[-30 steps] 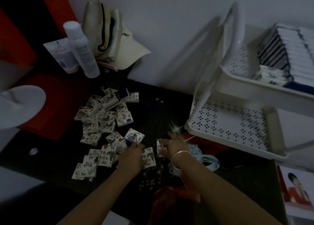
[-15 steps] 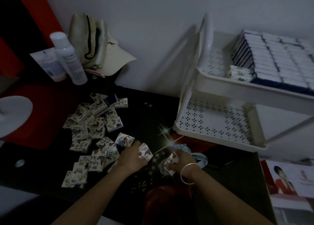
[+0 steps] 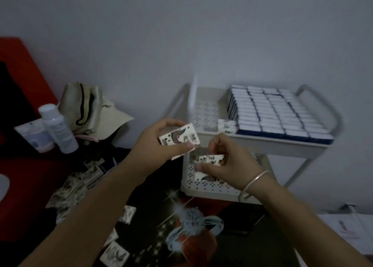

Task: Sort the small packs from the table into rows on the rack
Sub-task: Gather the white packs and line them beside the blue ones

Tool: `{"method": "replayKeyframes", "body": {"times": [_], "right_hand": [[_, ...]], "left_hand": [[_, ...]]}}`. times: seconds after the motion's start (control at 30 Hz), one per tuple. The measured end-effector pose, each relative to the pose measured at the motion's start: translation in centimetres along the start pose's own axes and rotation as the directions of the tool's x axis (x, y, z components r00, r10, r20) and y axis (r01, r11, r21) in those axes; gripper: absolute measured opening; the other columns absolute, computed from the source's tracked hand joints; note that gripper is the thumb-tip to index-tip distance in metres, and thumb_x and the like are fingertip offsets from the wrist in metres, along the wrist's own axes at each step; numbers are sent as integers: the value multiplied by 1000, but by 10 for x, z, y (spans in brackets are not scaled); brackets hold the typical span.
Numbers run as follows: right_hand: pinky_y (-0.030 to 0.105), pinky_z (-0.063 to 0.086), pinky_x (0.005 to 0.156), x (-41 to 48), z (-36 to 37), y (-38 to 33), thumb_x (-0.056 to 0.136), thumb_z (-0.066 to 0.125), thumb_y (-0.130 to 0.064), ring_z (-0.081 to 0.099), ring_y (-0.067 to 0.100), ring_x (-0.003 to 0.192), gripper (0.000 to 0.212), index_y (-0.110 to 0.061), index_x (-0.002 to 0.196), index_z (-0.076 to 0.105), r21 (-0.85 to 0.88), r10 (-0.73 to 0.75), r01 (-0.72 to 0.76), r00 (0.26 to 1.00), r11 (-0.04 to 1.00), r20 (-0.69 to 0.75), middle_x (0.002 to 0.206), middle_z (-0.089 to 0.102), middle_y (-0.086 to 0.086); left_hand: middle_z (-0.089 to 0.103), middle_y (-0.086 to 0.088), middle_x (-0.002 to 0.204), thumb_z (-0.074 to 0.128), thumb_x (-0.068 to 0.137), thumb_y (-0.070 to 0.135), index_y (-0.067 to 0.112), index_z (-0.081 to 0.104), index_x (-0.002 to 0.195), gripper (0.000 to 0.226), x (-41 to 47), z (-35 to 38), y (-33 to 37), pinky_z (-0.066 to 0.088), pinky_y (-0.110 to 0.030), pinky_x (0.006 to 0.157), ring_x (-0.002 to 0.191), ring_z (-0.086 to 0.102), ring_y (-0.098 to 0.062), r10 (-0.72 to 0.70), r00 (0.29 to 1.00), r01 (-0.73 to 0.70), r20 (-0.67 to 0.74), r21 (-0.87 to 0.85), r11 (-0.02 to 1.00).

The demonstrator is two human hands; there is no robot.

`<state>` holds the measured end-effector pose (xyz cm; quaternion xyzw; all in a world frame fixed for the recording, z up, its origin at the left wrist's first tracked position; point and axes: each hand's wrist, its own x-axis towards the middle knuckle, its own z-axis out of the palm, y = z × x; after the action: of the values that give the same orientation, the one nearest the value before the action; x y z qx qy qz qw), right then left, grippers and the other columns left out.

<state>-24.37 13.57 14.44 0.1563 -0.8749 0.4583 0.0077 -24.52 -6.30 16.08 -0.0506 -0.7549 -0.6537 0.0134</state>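
Note:
My left hand is raised in front of the white two-tier rack and grips small white picture packs between thumb and fingers. Just right of it and lower, my right hand holds more small packs over the lower shelf. The top shelf carries neat rows of packs standing on edge, with two loose packs lying at their left. A scattered pile of packs lies on the dark table at the lower left.
A white bottle, a flat sachet and a beige cap stand at the back left by the wall. A blue bow ornament lies on the dark table before the rack. Papers lie at the right.
Both hands lifted off the table with packs in them and rose toward the rack. The view tilted up and to the right, bringing the full top shelf into sight.

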Motion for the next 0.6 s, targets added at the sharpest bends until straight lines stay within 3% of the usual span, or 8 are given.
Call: {"method": "replayKeyframes", "body": {"times": [0.1, 0.17, 0.23, 0.33, 0.4, 0.47, 0.6], "right_hand": [[26, 45, 49, 14, -40, -17, 73, 74, -43, 58, 9, 56, 31, -23, 86, 54, -196, -137, 98, 971, 976, -198, 69, 61, -4], [18, 42, 54, 25, -65, -19, 78, 69, -44, 57, 3, 64, 25, -25, 90, 59, -273, -150, 75, 953, 959, -264, 73, 61, -9], [15, 44, 63, 40, -85, -16, 82, 64, -42, 57, -1, 75, 21, -26, 96, 63, -268, -101, 19, 950, 963, -296, 82, 63, -11], [31, 50, 81, 67, -110, -9, 85, 56, -42, 61, 12, 93, 22, -31, 102, 65, -233, -10, -77, 936, 970, -351, 92, 64, -10], [35, 50, 86, 87, -122, -6, 77, 46, -48, 62, 15, 96, 37, -33, 107, 64, -190, 62, -145, 922, 971, -383, 99, 66, -6], [38, 51, 87, 111, -134, -2, 77, 46, -47, 63, 17, 96, 44, -32, 117, 60, -157, 101, -175, 915, 972, -391, 104, 67, -2], [41, 58, 80, 154, -149, 7, 84, 66, -21, 68, 23, 85, 54, -25, 135, 47, -17, 213, -227, 933, 974, -289, 104, 64, 6]], "left_hand": [[76, 1, 91, 80, 73, 7, 16, 68, 106, 36, 22, 25, 34, 56, -25, 59, 78, 72, -12, 62, 996, -58, 62, -63, 996], [76, -2, 92, 80, 73, 8, 13, 70, 104, 33, 42, 39, 47, 58, -28, 62, 80, 73, -16, 83, 994, -78, 65, -79, 994], [76, -5, 94, 79, 75, 10, 12, 70, 106, 32, 64, 51, 55, 60, -32, 70, 85, 72, -19, 90, 994, -84, 66, -87, 993], [75, -2, 94, 74, 82, 12, 14, 69, 108, 27, 96, 65, 66, 59, -31, 75, 85, 72, -16, 113, 991, -109, 78, -53, 993], [74, 0, 95, 69, 87, 12, 15, 67, 110, 24, 115, 73, 73, 59, -31, 75, 83, 71, -13, 124, 989, -122, 74, -28, 992], [72, 1, 96, 64, 91, 12, 16, 64, 114, 23, 136, 80, 78, 58, -31, 77, 82, 69, -12, 120, 991, -120, 56, 6, 993], [68, 2, 101, 65, 88, 10, 16, 62, 114, 27, 175, 90, 73, 58, -32, 74, 85, 66, -13, 108, 991, -101, -76, 89, 991]]}}
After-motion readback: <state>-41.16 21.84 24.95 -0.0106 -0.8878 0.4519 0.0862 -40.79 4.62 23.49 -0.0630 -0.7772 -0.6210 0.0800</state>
